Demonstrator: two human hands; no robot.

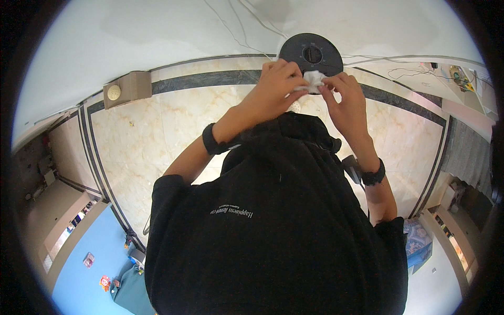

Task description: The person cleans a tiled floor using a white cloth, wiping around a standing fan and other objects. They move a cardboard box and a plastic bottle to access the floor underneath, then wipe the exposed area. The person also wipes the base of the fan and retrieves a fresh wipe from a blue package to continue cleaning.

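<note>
My left hand (280, 83) and my right hand (343, 98) meet in front of me at the top of the view. Between their fingertips is a crumpled white tissue or thin cloth (314, 78), pinched from both sides. Just beyond it is a round black appliance (293, 49) with a knob (312, 54) at its centre and small markings around that knob. The tissue and my fingers overlap the appliance's near edge; whether they touch it I cannot tell. Black bands are strapped around both wrists.
A cardboard box (134, 88) with a round cream-coloured thing (114, 93) stands by the wall at left. Thin cables (262, 23) run along the white wall to the appliance. Marble-look floor tiles (197, 118) with dark border strips surround me. Cluttered shelving (460, 80) is at far right.
</note>
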